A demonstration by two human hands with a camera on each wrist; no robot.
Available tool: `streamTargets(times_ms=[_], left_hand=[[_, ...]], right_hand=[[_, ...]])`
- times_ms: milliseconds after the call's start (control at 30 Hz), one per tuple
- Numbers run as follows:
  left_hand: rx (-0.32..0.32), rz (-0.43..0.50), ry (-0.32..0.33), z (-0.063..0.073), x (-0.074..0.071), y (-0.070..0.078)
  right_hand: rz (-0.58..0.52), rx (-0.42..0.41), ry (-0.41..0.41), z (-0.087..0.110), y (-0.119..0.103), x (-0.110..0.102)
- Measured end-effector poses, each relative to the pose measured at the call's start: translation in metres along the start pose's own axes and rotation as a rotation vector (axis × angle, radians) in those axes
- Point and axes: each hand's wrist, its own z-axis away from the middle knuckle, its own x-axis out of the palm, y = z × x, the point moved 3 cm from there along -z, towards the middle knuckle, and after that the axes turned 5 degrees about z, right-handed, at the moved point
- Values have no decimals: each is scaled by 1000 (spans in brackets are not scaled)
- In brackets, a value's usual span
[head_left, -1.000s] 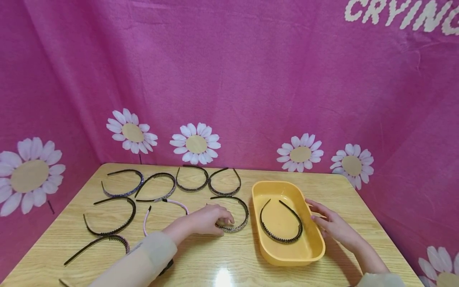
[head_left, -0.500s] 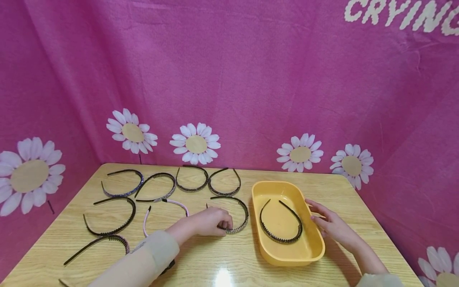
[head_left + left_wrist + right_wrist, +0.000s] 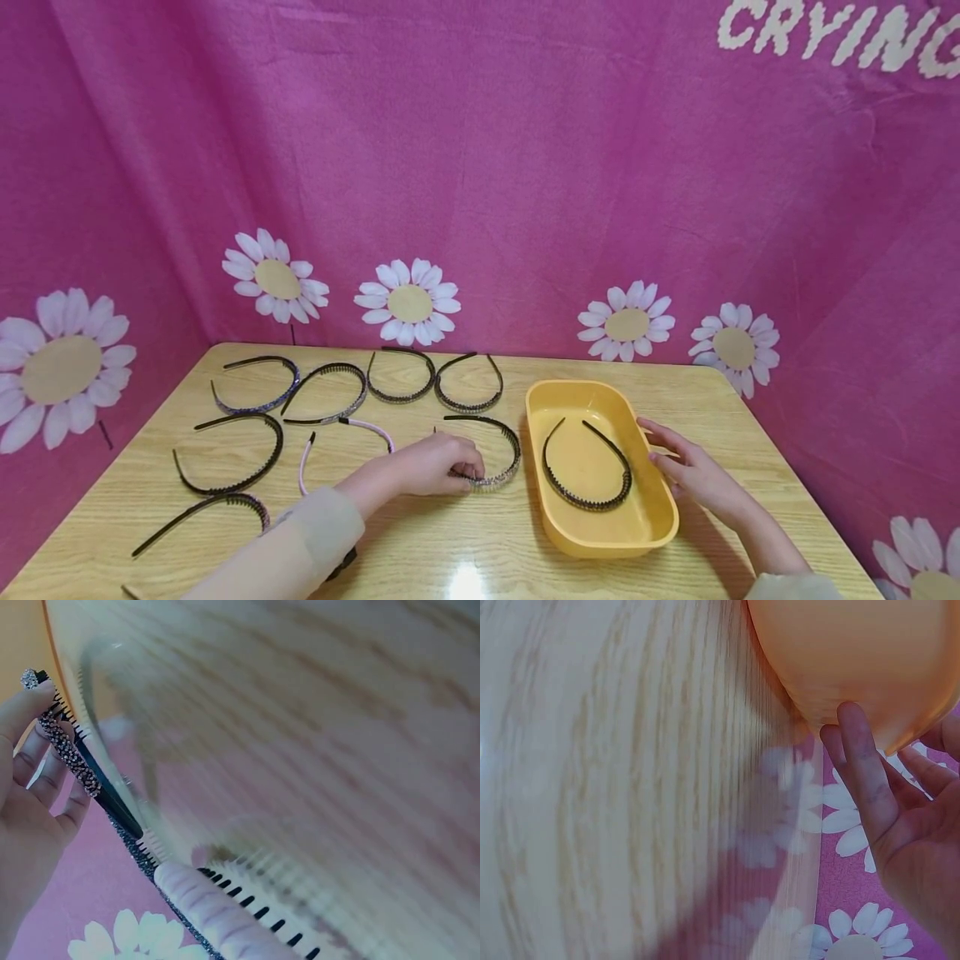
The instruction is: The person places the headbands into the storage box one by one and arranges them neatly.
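Observation:
My left hand (image 3: 438, 464) pinches the near side of a black toothed headband (image 3: 514, 442) studded with glittery stones. In the left wrist view, the thumb lies over the studded band (image 3: 71, 757) and the fingers are behind it. A yellow tray (image 3: 551, 533) stands to the right, holding another dark headband (image 3: 592, 503). Against the tray's right wall rests my right hand (image 3: 705, 479), its fingers extended. From the right wrist view, those fingertips (image 3: 851, 716) touch the tray's outer side. A lilac headband (image 3: 369, 427) lies close by the left forearm, partly hidden.
Several more headbands lie on the wooden table (image 3: 405, 533), among them a blue one (image 3: 288, 390) at the back left and a dark one (image 3: 472, 408) at the back. A pink curtain (image 3: 480, 208) with daisies rises behind the table.
My left hand's fingers have closed on the studded headband, which has lifted and tilted slightly. The right hand and the tray stay put.

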Motion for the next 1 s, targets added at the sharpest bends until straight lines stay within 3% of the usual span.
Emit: streamTargets(times_ms=[367,733,1000], left_hand=[[49,-16,55,3,-15,9],[20,-18,98,6,-28,19],[93,-79,169,10,-38,25]], right_hand=[[-14,1,-16,-1,0,0],[-31,8,-35,-1,-1,0],[-29,-3,-24,-1,1,0]])
